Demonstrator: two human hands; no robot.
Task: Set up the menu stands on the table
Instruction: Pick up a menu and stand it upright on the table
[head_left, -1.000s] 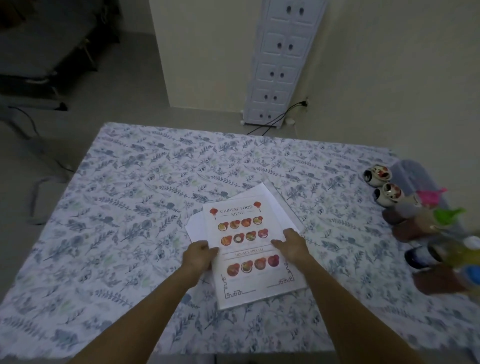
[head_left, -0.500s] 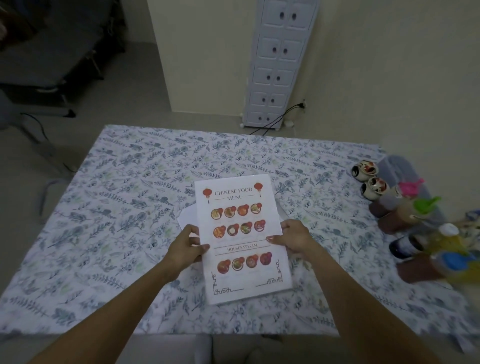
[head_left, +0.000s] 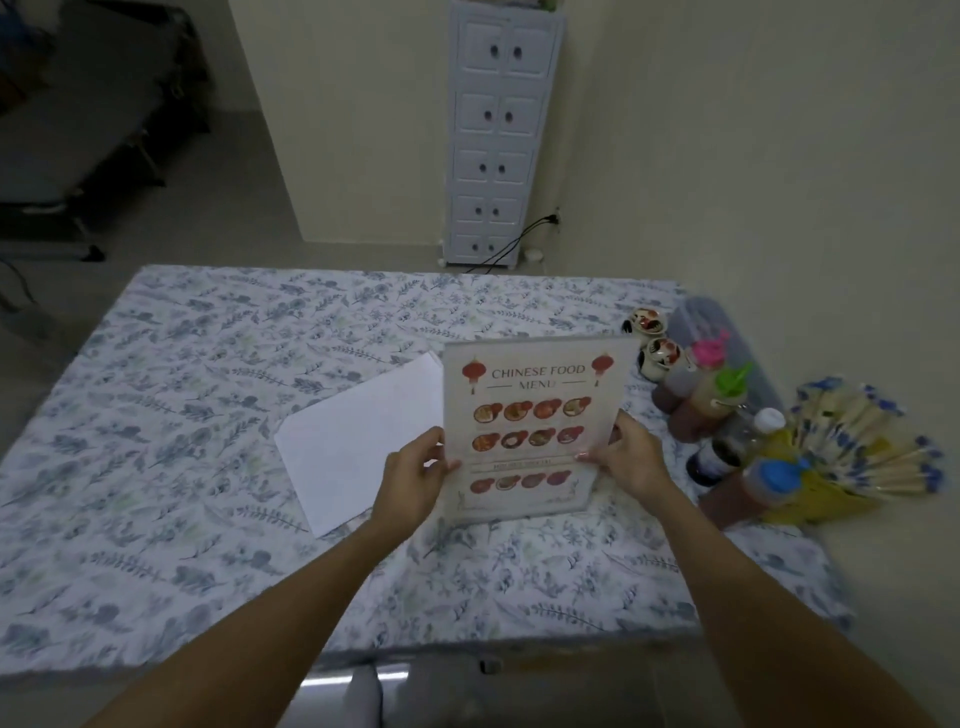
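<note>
— Menu stand (head_left: 535, 421)?
— Upright over the table (head_left: 171, 395), printed face toward the camera, near the right side; lower edge at or just above the cloth, cannot tell which

— Hands?
— Left hand (head_left: 413, 480) gripping its left edge, right hand (head_left: 631, 460) gripping its right edge

— Beside it?
— White paper (head_left: 358, 441) flat to the left, sauce bottles (head_left: 727, 415) to the right

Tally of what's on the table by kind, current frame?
Menu stand, held upright by left hand and right hand: 1
White paper sheets: 1 visible, may be more stacked
Small painted cups: 2
Condiment bottles: 4 clearly visible; maybe more behind
Bundle of wrapped chopsticks: 1
Total: 9
</note>
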